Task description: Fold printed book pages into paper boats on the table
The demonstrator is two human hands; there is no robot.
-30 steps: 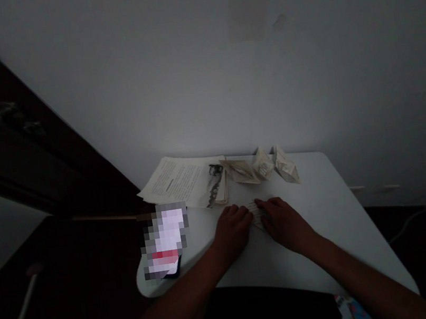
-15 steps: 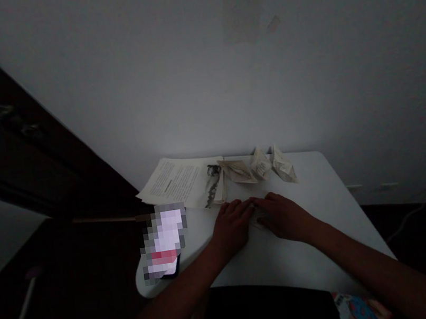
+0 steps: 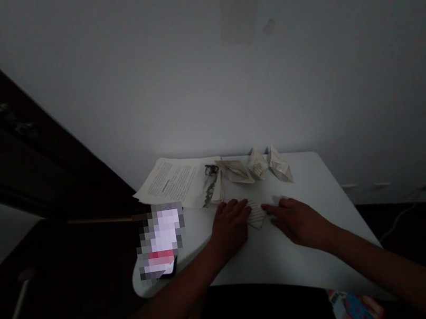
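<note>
A small folded piece of printed paper (image 3: 256, 214) lies flat on the white table (image 3: 323, 201) between my two hands. My left hand (image 3: 231, 226) rests palm down on its left side, fingers stretched flat over the paper's edge. My right hand (image 3: 297, 219) lies just right of it, fingers extended toward the paper, touching or nearly touching its right corner. Neither hand grips anything.
Three folded paper shapes (image 3: 256, 166) stand at the table's far edge, beside a stack of printed sheets (image 3: 178, 181). A lit phone (image 3: 161, 242) lies at the table's left corner. A colourful item (image 3: 353, 309) shows below the near right edge. Dark furniture fills the left.
My right hand has slid to the right, off the folded paper, uncovering it. My left hand stays pressed on the paper's left side.
</note>
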